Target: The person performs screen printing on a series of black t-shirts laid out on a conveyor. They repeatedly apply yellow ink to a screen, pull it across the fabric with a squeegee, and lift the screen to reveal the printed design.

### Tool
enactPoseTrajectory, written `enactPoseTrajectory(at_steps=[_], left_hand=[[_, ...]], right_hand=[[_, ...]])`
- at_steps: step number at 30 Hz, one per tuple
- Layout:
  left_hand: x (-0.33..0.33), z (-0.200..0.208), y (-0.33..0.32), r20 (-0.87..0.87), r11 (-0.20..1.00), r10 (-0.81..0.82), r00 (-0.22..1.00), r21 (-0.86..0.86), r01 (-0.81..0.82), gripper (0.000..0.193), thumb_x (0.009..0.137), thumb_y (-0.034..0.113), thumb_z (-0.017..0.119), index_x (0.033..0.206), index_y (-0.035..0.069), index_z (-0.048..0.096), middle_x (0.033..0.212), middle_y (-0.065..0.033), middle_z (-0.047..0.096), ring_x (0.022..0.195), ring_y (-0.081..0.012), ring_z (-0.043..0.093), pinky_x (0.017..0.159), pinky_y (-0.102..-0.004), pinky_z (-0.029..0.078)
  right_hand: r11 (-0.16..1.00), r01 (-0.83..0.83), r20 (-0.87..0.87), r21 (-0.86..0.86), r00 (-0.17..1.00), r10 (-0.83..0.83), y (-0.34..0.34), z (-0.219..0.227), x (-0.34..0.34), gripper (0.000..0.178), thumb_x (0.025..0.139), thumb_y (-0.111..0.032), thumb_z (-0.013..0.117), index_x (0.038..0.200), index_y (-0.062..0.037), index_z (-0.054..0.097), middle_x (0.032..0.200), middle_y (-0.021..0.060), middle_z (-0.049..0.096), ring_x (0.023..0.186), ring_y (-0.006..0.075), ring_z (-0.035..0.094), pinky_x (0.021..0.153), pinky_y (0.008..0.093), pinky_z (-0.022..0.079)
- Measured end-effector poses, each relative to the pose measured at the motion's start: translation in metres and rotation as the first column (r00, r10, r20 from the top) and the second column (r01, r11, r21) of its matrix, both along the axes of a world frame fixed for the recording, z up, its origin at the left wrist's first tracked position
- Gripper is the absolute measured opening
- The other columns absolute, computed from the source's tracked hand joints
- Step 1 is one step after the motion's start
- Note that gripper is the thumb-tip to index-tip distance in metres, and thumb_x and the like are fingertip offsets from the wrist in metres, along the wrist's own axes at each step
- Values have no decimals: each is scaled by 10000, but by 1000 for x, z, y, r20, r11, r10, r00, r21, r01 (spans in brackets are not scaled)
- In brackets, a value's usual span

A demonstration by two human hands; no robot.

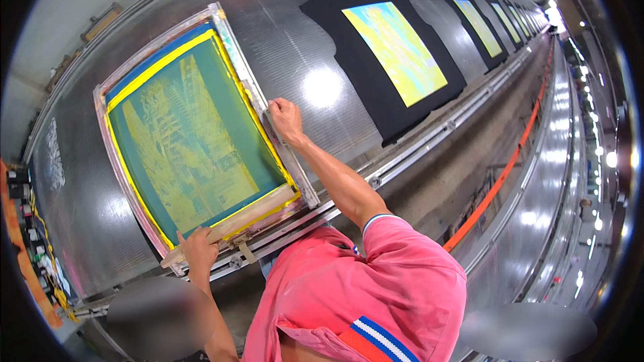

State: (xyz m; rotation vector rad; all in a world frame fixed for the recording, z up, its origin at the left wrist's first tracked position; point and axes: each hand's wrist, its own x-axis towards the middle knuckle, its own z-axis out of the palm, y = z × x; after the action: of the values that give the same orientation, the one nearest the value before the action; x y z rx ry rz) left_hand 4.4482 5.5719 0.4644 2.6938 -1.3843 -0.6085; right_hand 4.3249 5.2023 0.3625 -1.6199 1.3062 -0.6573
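Observation:
A screen-printing frame (pixel 239 70) lies tilted across the metal table, its green mesh (pixel 181 141) bearing a yellowish printed pattern and yellow ink along the edges. A long wooden squeegee (pixel 258 210) rests along the frame's near side. My left hand (pixel 200 253) is closed over the squeegee's left part, fingers curled on top. On the frame's right rail, my right hand (pixel 286 121) is closed around the edge. What lies under the frame is mostly hidden.
Right of the frame, a black T-shirt (pixel 362 74) with a yellow and blue print lies flat on the long metal table (pixel 288 27). Several similar shirts (pixel 477 27) stretch away beyond it. A metal rail (pixel 429 124) lines the near edge; an orange strip (pixel 500 181) runs past it.

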Motion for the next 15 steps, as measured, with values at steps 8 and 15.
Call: enactPoseTrajectory(at_steps=[8, 15], left_hand=[[7, -15, -2, -23, 997, -57, 998, -53, 56, 347, 695, 29, 597, 1015, 59, 728, 1019, -153, 710, 965, -341, 658, 1058, -544, 349], [-9, -15, 0, 1, 996, -33, 999, -89, 33, 368, 680, -3, 582, 1005, 65, 741, 956, -177, 707, 872, -374, 667, 827, -489, 515]], right_hand=[[990, 19, -55, -138, 998, -27, -9, -7, 6, 338, 905, -301, 568, 981, -7, 716, 869, 225, 694, 816, 379, 677, 740, 437, 513], [993, -4, -182, -116, 983, -17, -6, -10, 4, 339, 918, -290, 518, 1006, -28, 715, 980, 261, 679, 943, 449, 641, 863, 510, 502]])
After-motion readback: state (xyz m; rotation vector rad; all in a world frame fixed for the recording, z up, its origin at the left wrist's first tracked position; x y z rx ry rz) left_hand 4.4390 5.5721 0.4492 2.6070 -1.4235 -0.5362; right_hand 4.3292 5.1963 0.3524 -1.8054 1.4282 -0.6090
